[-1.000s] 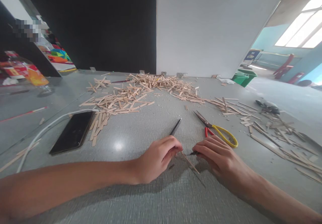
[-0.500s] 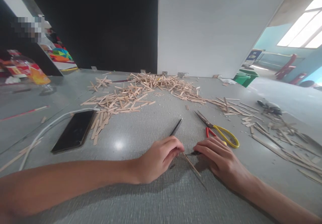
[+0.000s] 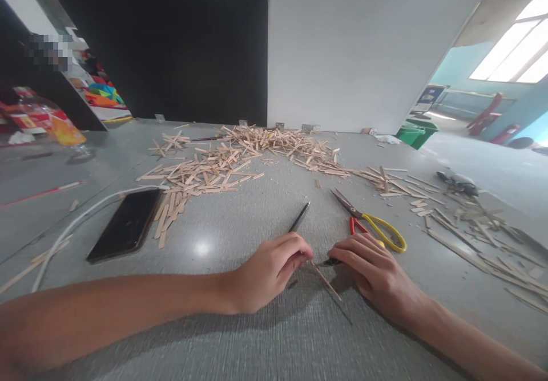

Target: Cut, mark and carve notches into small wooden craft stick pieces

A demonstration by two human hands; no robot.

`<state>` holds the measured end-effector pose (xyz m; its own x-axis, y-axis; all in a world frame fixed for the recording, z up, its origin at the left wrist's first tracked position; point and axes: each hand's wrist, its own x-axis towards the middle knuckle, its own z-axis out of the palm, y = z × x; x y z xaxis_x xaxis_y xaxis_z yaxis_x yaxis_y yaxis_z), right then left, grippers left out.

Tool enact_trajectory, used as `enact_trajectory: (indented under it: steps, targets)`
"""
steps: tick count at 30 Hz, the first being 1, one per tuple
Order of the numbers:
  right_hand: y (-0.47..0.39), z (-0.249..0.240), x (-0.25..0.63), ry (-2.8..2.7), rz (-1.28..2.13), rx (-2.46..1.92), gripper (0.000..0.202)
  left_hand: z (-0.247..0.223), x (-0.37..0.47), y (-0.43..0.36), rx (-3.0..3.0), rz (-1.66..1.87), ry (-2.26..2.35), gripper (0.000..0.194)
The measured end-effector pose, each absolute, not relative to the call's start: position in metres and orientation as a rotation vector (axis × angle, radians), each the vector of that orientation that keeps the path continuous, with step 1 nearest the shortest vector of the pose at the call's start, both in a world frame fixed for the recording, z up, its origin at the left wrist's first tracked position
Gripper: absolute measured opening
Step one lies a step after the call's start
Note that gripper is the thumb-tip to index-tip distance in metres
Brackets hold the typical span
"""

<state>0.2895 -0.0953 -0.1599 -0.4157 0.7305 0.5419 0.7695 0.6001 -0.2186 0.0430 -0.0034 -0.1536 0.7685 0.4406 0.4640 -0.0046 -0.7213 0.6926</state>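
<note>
Near the middle of the grey table (image 3: 240,347), my left hand (image 3: 274,267) pinches the upper end of a thin wooden strip (image 3: 326,282), which slants down to the right. My right hand (image 3: 370,264) is closed on a small dark tool (image 3: 331,261) whose tip points at the strip near my left fingertips; most of the tool is hidden under my fingers. A dark pen (image 3: 299,217) lies just beyond my left hand. Beyond my right hand are yellow-handled scissors (image 3: 381,230) and a red-handled tool (image 3: 353,225), partly covered by my fingers.
Heaps of wooden sticks (image 3: 222,161) spread across the back of the table. A black phone (image 3: 126,224) and a white cable (image 3: 72,224) lie left, with a bottle (image 3: 64,127) farther back. Long wood strips (image 3: 458,244) and scraps lie right. Upright panels (image 3: 368,44) stand behind.
</note>
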Motion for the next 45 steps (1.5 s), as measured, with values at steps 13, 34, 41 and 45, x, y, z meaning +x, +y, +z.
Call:
enact_trajectory:
  steps: [13, 34, 41, 45]
  targets:
    - [-0.0951, -0.1596, 0.2907, -2.246, -0.093, -1.171, 0.027, -0.1503, 0.0426, -0.0044, 2.267, 0.803, 0.329, 0.018]
    - [-0.0964, -0.1595, 0.29, -2.28, -0.055, -1.153, 0.024, -0.1529, 0.0423, -0.0033, 2.281, 0.818, 0.311, 0.017]
    - [-0.0962, -0.1596, 0.2898, -2.282, -0.073, -1.133, 0.025, -0.1543, 0.0418, -0.0035, 2.279, 0.829, 0.294, 0.017]
    - [-0.0962, -0.1584, 0.2897, -2.294, -0.087, -1.103, 0.025, -0.1552, 0.0415, -0.0031, 2.278, 0.833, 0.277, 0.015]
